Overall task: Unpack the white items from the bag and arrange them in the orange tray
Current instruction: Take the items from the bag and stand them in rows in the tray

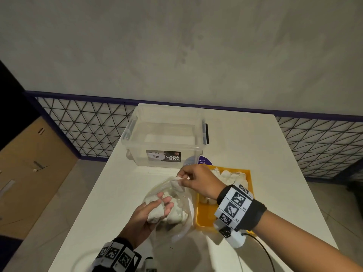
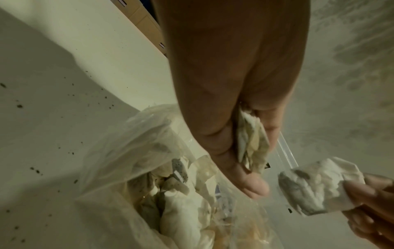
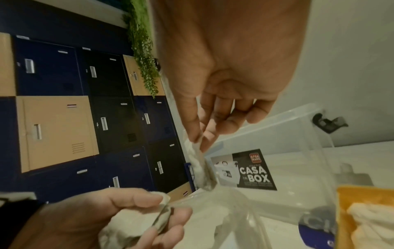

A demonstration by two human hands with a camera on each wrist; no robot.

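Observation:
A clear plastic bag (image 1: 182, 214) lies on the white table, with several white crumpled items (image 2: 177, 217) inside. My left hand (image 1: 163, 203) grips one white lump (image 1: 155, 213) at the bag's left side, with bag film across it (image 3: 136, 224). Just above the bag's mouth, my right hand (image 1: 181, 178) pinches another white item (image 1: 176, 185) between thumb and fingers; it hangs down from them (image 3: 198, 161). To the right of the bag sits the orange tray (image 1: 204, 220), with several white items (image 1: 227, 175) at its far end. My right wrist hides part of the tray.
A clear lidless storage box (image 1: 165, 134) labelled CASA BOX stands behind the bag. A purple round sticker (image 1: 204, 160) lies on the table (image 1: 275, 173) between box and tray. A black cable (image 1: 263, 250) runs near my right forearm. Wire mesh fencing borders the far table edge.

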